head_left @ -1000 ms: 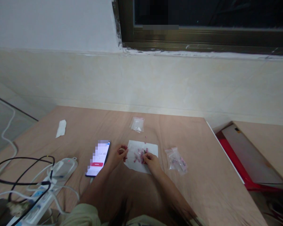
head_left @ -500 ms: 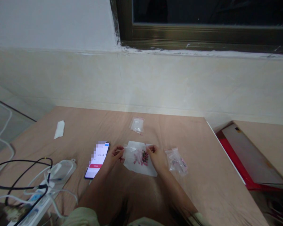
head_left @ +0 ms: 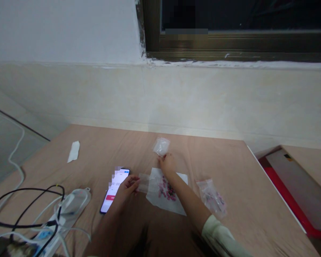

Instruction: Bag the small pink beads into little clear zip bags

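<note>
A small clear bag (head_left: 143, 182) is held between the closed fingers of the left hand (head_left: 128, 185), at the edge of the white paper (head_left: 153, 199); no pieces can be made out inside it. Many pink and dark red pieces (head_left: 167, 191) are spread loose on the paper, so this portion seems not yet bagged, while pink contents are already seen in the right-side bag (head_left: 212, 198). The right hand (head_left: 168, 165) is stretched to the far bag (head_left: 162, 146); whether anything is gripped by its fingers cannot be told.
</note>
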`<state>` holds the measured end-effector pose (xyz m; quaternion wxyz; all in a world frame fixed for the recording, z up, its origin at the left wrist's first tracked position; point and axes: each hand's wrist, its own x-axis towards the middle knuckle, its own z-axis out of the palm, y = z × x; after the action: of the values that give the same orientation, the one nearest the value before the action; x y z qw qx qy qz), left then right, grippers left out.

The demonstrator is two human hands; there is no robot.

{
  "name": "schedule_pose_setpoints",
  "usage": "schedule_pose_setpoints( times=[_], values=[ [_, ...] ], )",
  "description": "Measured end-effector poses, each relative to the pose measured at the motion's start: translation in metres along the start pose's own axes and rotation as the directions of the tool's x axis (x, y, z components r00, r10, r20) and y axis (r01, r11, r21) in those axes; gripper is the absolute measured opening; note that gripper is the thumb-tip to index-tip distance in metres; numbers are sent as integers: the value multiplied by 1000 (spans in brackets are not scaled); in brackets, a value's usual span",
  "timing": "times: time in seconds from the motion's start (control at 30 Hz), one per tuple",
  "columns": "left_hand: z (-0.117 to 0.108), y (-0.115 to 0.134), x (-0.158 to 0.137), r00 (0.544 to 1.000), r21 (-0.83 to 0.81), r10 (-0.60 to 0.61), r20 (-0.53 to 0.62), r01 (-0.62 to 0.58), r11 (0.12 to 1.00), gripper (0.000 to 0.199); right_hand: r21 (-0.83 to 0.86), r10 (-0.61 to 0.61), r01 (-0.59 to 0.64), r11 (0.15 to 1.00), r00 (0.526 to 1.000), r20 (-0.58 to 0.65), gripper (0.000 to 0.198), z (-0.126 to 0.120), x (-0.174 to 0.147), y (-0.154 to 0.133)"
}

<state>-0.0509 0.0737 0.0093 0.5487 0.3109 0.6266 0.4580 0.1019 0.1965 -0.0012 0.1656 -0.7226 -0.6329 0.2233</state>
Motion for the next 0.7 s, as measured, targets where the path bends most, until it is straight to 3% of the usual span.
schedule_pose_setpoints(
  times=[0.17, 0.37, 0.53, 0.7],
  values=[
    [-6, -1, 3, 1000, 6, -4, 10, 4, 1000, 33, -132, 58, -64, 989, 997, -45, 44, 9, 2, -16],
    [-13, -7, 4, 999, -4, -16, -29, 16, 1000, 32, -178, 116, -130, 975, 989, -89, 56, 18, 8, -33],
    [-15, -5, 0, 999, -27, -12, -53, 11, 1000, 31, -201, 108, -134, 970, 985, -135, 46, 19, 7, -29],
    [-17, -5, -1, 1000, -33, -2, 20, 3, 999, 27, -236, -57, 31, 971, 993, -105, 30, 9, 3, -27]
  ],
)
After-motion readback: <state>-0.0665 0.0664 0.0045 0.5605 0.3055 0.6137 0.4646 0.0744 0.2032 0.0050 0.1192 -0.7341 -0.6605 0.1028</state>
